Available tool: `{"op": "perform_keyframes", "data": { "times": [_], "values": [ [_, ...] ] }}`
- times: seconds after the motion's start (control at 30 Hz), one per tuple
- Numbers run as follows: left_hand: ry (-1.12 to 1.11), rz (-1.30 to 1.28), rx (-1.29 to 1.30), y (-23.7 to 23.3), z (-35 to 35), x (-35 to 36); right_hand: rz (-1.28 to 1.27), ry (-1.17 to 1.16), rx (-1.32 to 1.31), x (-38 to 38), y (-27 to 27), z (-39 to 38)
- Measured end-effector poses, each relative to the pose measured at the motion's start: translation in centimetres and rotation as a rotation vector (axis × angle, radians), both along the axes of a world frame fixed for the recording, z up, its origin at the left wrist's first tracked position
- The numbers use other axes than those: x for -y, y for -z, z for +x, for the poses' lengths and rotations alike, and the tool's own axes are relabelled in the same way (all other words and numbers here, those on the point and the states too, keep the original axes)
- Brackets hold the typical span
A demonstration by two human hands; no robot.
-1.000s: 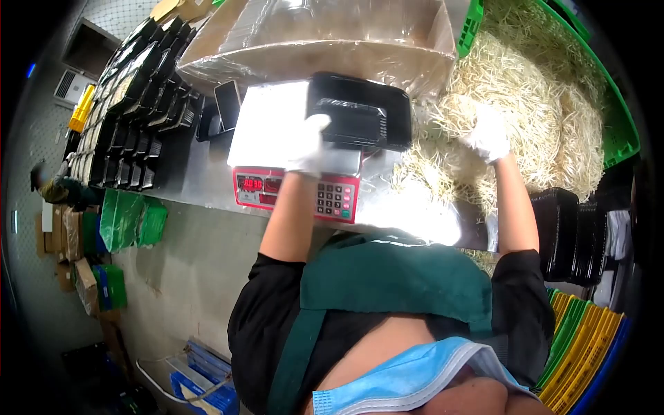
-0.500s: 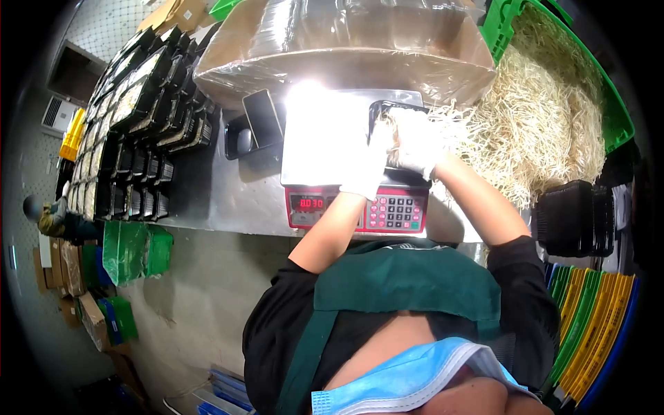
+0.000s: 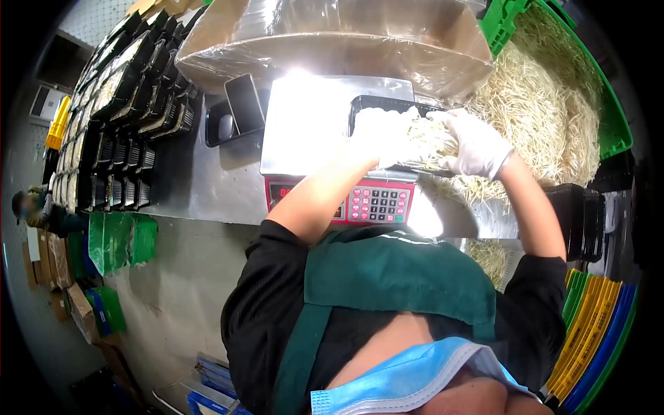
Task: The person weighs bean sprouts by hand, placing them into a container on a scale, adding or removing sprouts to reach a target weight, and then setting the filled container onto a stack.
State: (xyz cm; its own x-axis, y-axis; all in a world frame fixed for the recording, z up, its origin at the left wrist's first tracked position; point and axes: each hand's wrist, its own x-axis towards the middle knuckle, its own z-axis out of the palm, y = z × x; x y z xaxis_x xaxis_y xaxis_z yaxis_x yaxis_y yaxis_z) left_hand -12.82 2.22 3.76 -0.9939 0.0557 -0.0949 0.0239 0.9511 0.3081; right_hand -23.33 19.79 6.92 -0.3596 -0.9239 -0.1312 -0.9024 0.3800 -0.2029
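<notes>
A black tray (image 3: 360, 104) sits on the right part of the metal plate of a red scale (image 3: 409, 197), with pale sprouts (image 3: 432, 142) in it. My gloved left hand (image 3: 380, 133) is over the tray's left side against the sprouts; glare blurs its fingers. My gloved right hand (image 3: 477, 144) has its fingers curved round the right side of the same sprouts, thumb toward me. To the right, a large heap of sprouts (image 3: 539, 117) spills out of a green crate (image 3: 612, 111). My left forearm hides part of the scale's display.
Stacked filled black trays (image 3: 124, 104) stand at the left. A phone (image 3: 243, 104) leans on a small black tray (image 3: 216, 126). A plastic-lined box (image 3: 332, 52) is behind the scale. Empty black trays (image 3: 570, 221) are at the right. A person (image 3: 34, 207) is at far left.
My hands have moved apart, my right one to the right and open round the sprouts. More sprouts show in the tray. The whole view has shifted slightly.
</notes>
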Motion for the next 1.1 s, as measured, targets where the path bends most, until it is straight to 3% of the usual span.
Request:
{"op": "perform_keyframes", "data": {
  "times": [0.17, 0.2, 0.23, 0.3, 0.37, 0.43, 0.5, 0.53, 0.57, 0.63, 0.67, 0.7, 0.73, 0.77, 0.8, 0.83, 0.87, 0.9, 0.97, 1.0, 1.03, 1.07, 1.1],
  "values": [
    [-0.035, -0.034, 0.020, 0.4, 0.0, -0.2, -0.063, 0.004, -0.010, 0.7, 0.4, 0.9],
    [-0.048, -0.035, 0.014, 0.3, 0.1, -0.3, 0.125, 0.061, -0.001, 1.0, -1.0, 1.0],
    [-0.049, -0.045, 0.018, 0.2, 0.1, -0.3, 0.115, 0.061, 0.004, 0.8, -1.0, 0.4],
    [-0.071, -0.005, 0.044, 0.2, 0.1, -0.4, 0.027, 0.135, 0.200, -0.3, -0.7, -2.0],
    [-0.078, 0.002, 0.042, 0.4, 0.1, -0.3, -0.318, 0.006, 0.364, -2.8, -0.3, -4.1],
    [-0.099, 0.020, 0.044, 0.4, 0.2, -0.1, -0.535, 0.610, 1.304, -4.3, -4.3, -2.9],
    [-0.085, 0.039, 0.124, -0.6, 0.1, 0.2, -0.341, 0.393, 0.630, -6.7, -4.0, -5.1],
    [-0.119, 0.041, 0.070, -1.6, 0.7, 0.0, -0.539, 0.403, 0.890, -6.8, -4.0, -4.7],
    [-0.122, 0.039, 0.070, -1.4, 1.2, 0.5, -0.540, 0.399, 0.892, -6.0, -3.8, -4.4],
    [-0.006, -0.012, -0.439, -0.6, 2.3, 2.0, -0.602, 0.266, 1.125, -3.3, -2.0, -3.6],
    [-0.005, -0.013, -0.435, -0.8, 2.9, 3.0, -0.576, 0.065, 1.032, -1.2, -0.2, -2.9],
    [0.027, 0.204, -0.479, -1.3, 3.5, 4.3, -0.553, -0.126, 0.933, 0.5, 1.2, -2.0],
    [0.058, 0.423, -0.519, -1.6, 3.8, 5.1, -0.429, -0.198, 0.456, 1.3, 1.1, -1.3],
    [0.062, 0.422, -0.515, -1.5, 4.5, 5.0, -0.286, -0.261, -0.021, 1.8, 0.8, -0.9],
    [-0.022, 0.436, -0.574, -1.2, 5.8, 4.5, -0.183, -0.213, -0.030, 1.9, 0.3, -1.1],
    [-0.112, 0.450, -0.636, -0.8, 7.2, 3.9, -0.311, -0.150, -0.026, 1.0, -1.2, -0.4],
    [-0.118, 0.745, -0.529, 0.1, 8.5, 3.4, -0.385, -0.133, 0.040, 0.2, -1.7, -0.4],
    [-0.140, 0.882, -0.303, 0.4, 9.0, 3.9, -0.460, -0.116, 0.104, -0.5, -1.9, -0.6],
    [-0.171, 0.467, -0.381, 0.8, 9.1, 3.5, -0.502, 0.016, 0.451, -1.2, -1.5, 0.0],
    [-0.092, 0.461, -0.372, 0.8, 8.4, 3.3, -0.596, 0.122, 0.559, -1.1, 0.3, 0.7],
    [-0.028, 0.399, -0.363, 0.5, 7.4, 2.9, -0.694, 0.086, 0.586, -0.1, 2.1, 1.1],
    [0.085, 0.360, -0.470, 1.5, 5.7, 2.6, -0.651, 0.076, 0.445, 0.7, 2.1, 1.6],
    [0.168, 0.287, -0.693, 2.9, 4.2, 2.4, -0.624, 0.035, 0.308, 1.8, 1.9, 2.4]
  ]
}}
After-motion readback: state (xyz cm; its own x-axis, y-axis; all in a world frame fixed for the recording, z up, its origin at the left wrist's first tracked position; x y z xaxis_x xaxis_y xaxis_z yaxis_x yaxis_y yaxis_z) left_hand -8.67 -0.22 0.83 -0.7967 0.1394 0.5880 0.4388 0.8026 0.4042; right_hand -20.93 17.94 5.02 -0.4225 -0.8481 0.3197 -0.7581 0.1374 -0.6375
